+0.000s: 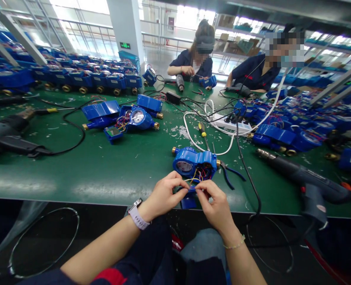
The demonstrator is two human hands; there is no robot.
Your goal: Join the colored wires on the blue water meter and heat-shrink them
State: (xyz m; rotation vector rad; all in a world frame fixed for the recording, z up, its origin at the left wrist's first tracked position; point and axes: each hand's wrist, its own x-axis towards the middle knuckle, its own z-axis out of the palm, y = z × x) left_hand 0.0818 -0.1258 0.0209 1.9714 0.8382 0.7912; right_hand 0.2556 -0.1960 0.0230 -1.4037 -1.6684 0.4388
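A blue water meter with brass ends lies open near the front edge of the green table, thin coloured wires spilling from it toward me. My left hand, a watch on its wrist, pinches those wires just in front of the meter. My right hand pinches the same wires from the other side, fingertips almost touching the left ones. A small blue part sits under my hands at the table edge.
Cutters lie right of the meter, a heat gun farther right, another heat gun at left. A screwdriver, power strip and cables fill the middle. Several blue meters lie around. Two people work at the far side.
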